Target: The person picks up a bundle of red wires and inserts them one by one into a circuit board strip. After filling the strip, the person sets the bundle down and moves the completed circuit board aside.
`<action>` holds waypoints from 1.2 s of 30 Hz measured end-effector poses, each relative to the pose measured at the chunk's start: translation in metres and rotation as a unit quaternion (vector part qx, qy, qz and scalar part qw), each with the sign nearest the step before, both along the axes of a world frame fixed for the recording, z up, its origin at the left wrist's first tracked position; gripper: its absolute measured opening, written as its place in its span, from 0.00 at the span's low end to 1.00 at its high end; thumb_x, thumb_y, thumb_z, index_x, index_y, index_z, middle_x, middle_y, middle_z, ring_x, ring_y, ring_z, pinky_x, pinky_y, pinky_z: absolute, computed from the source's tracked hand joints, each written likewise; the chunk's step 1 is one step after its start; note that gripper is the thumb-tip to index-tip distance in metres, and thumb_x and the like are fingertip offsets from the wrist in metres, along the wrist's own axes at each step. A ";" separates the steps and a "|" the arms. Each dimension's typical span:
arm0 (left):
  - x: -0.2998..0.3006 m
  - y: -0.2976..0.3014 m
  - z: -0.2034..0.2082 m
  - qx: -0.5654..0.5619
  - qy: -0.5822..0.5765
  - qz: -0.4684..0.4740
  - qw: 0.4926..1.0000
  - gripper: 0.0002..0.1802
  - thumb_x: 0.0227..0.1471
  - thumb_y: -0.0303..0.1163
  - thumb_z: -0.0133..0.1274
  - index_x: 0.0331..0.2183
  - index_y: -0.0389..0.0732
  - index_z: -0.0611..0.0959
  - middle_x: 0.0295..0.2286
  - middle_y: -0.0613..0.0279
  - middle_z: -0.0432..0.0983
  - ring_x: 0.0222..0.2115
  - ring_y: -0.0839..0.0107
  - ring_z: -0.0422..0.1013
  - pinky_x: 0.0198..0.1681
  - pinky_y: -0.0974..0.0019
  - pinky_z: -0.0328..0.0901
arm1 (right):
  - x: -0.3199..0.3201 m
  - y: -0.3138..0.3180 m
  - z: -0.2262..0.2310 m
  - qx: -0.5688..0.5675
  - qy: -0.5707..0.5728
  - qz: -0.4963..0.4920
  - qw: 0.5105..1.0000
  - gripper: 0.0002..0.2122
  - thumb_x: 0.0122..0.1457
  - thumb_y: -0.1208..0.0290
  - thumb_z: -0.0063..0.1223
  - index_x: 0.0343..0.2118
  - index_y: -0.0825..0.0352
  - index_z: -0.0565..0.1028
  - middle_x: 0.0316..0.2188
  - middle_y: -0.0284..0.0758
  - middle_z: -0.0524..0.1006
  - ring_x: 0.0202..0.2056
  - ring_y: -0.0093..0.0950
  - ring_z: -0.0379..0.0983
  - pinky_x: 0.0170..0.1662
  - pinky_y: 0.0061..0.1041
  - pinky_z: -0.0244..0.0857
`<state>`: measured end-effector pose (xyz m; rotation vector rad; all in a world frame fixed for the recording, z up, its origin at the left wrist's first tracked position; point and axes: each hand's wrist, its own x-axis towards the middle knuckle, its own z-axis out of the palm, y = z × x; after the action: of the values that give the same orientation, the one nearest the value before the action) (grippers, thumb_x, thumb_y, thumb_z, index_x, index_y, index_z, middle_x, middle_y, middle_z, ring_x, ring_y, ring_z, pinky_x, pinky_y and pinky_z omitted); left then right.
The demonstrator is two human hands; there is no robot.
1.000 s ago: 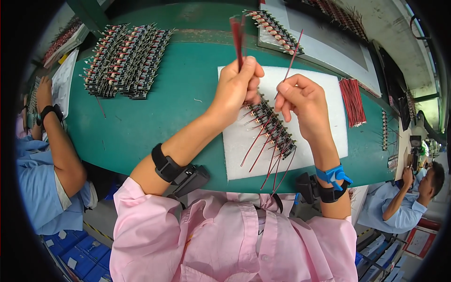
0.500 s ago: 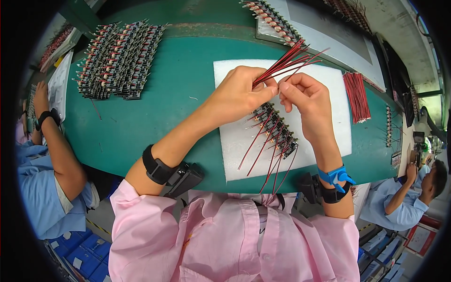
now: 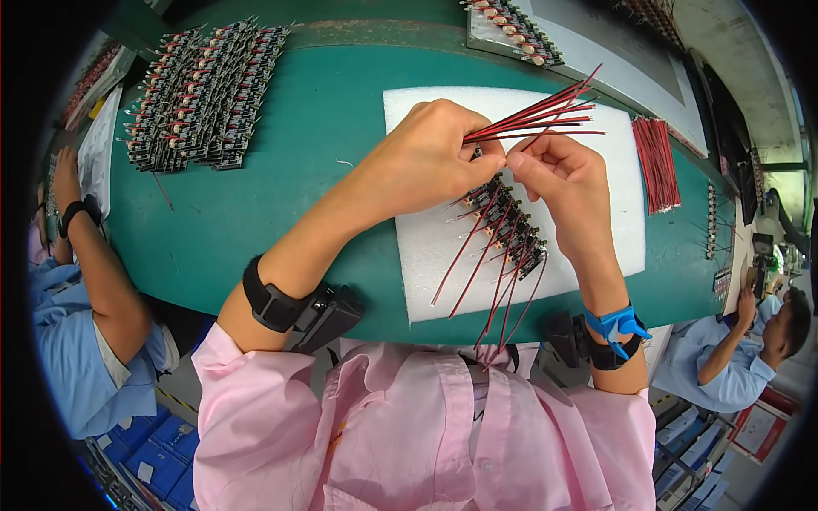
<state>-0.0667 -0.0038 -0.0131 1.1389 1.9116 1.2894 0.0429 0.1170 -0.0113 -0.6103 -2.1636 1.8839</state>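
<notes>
My left hand (image 3: 443, 157) is closed round a bundle of red and black wires (image 3: 545, 113), whose loose ends fan out to the right. Close beside it, fingertips nearly meeting the left's, my right hand (image 3: 558, 175) is pinched on what looks like a wire from the bundle; the tips hide most of it. Beneath both hands a strip of small black circuit boards (image 3: 511, 226) lies slantwise on a white foam sheet (image 3: 426, 281). Several dark red wires trail from the strip toward me and over the table's near edge.
Stacked board strips (image 3: 204, 94) stand at the left on the green table (image 3: 298, 204). More red wires (image 3: 654, 166) lie right of the foam. A metal box (image 3: 596, 68) at the back carries another strip (image 3: 515, 30). Co-workers in blue sit at left (image 3: 94, 332) and right (image 3: 716, 358).
The wire bundle has swung lower, its ends pointing more to the right. My right hand has shifted slightly right and down. The whole view has moved a little.
</notes>
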 end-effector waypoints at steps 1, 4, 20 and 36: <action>-0.001 0.000 -0.001 0.000 -0.002 0.000 1.000 0.10 0.36 0.30 0.49 0.17 0.31 0.74 0.07 0.62 0.58 0.09 0.76 0.55 0.13 0.68 0.50 | 0.000 -0.001 -0.003 0.027 0.020 -0.004 0.999 0.05 0.44 0.75 0.52 0.22 0.71 0.71 0.17 0.28 0.68 0.18 0.13 0.59 0.21 0.12 0.52; -0.003 0.000 -0.004 -0.034 -0.023 -0.017 0.999 0.08 0.39 0.30 0.51 0.19 0.35 0.75 0.09 0.76 0.54 0.12 0.86 0.49 0.13 0.76 0.43 | 0.002 0.002 -0.010 0.052 0.017 -0.008 0.998 0.05 0.43 0.75 0.53 0.21 0.71 0.71 0.16 0.26 0.68 0.19 0.12 0.59 0.22 0.12 0.52; -0.010 0.003 -0.012 0.058 0.038 0.050 0.996 0.20 0.42 0.39 0.47 0.14 0.29 0.69 0.08 0.58 0.56 0.10 0.72 0.52 0.14 0.65 0.49 | -0.006 0.008 -0.041 0.219 -0.016 -0.022 0.975 0.05 0.44 0.77 0.51 0.17 0.71 0.68 0.12 0.25 0.66 0.14 0.11 0.57 0.16 0.10 0.50; -0.008 -0.001 -0.010 0.049 0.031 0.046 0.997 0.15 0.45 0.36 0.47 0.21 0.31 0.72 0.11 0.72 0.54 0.14 0.83 0.50 0.14 0.73 0.45 | -0.005 0.001 -0.034 0.190 -0.042 -0.058 0.979 0.05 0.40 0.78 0.51 0.15 0.73 0.70 0.13 0.29 0.67 0.15 0.14 0.58 0.20 0.15 0.54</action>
<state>-0.0752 -0.0050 -0.0233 1.1644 1.9851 1.4268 0.0375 0.1177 -0.0449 -0.7256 -2.3954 1.3554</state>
